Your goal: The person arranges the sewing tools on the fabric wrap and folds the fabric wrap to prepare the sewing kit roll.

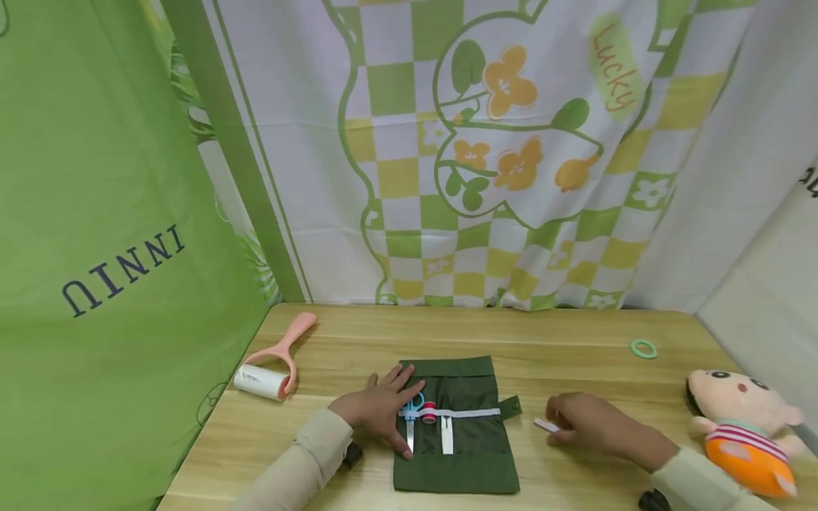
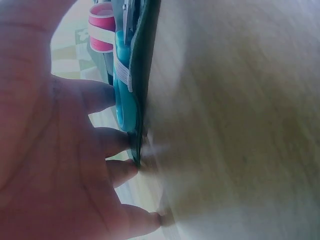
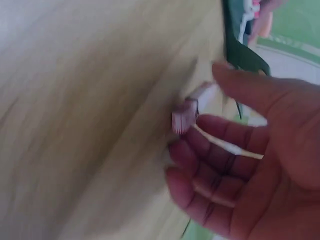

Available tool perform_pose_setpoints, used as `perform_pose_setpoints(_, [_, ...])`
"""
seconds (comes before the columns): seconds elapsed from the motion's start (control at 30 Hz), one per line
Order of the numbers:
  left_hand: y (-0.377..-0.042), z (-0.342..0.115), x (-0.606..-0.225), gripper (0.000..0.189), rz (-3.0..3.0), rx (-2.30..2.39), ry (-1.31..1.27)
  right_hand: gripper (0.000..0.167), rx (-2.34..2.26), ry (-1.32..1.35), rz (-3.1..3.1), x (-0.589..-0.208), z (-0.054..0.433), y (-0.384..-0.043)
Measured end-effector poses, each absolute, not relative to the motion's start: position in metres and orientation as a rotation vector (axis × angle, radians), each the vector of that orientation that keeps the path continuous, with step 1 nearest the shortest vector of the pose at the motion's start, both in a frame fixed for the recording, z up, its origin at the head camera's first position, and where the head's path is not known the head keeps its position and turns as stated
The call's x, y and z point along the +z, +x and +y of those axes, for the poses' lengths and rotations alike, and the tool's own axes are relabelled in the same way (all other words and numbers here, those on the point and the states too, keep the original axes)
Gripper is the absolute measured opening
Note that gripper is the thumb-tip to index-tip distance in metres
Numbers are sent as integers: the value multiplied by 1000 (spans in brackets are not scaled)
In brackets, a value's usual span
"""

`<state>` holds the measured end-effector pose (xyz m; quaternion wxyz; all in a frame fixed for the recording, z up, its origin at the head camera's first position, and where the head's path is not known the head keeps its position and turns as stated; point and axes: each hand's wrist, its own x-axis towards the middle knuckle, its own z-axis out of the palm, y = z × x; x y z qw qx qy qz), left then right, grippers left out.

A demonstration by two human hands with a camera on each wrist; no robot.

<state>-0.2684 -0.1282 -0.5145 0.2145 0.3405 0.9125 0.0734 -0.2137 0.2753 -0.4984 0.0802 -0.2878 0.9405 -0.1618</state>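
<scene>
A dark green fabric sewing pouch [image 1: 456, 472] lies unfolded on the table. Under its white elastic band [image 1: 476, 412] sit blue-handled scissors [image 1: 411, 419], a pink thread spool [image 1: 429, 412] and a flat white tool [image 1: 446, 435]. With fingers spread, my left hand [image 1: 383, 408] rests on the pouch's left edge beside the scissors; the left wrist view shows its fingertips along that edge. To the right of the pouch, my right hand [image 1: 588, 426] pinches a small white-and-pink strip [image 3: 186, 114] with fine red lines, close over the table. Its far part is blurred.
A pink-handled lint roller [image 1: 262, 382] lies at the table's left. Toward the right are a mint-green ring [image 1: 643, 348] and a plush doll [image 1: 744, 433] in orange. The pouch's snap tab [image 1: 510, 407] sticks out rightward. A patterned curtain [image 1: 498, 177] hangs behind the table.
</scene>
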Motion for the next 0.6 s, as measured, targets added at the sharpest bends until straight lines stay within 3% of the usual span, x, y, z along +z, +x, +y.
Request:
perform_pose_setpoints(0.13, [-269,-130,-516,123,2530,229,938,18,-497,-820,2785,-501,268,-216])
perform_pose_setpoints(0.3, [-269,-130,-516,122,2533,254,933,21,-503,-774,2801,-492,261,-223])
perform_pose_setpoints(0.4, [-269,-129,-517,123,2538,251,942,11,-630,-745,2815,-479,255,-230])
perform_pose_setpoints(0.53, [-269,-128,-517,124,2533,242,941,31,-853,-773,2717,-462,239,-241])
perform_pose_setpoints(0.6, [-269,-128,-517,124,2524,243,935,33,-907,-759,2672,-456,226,-248])
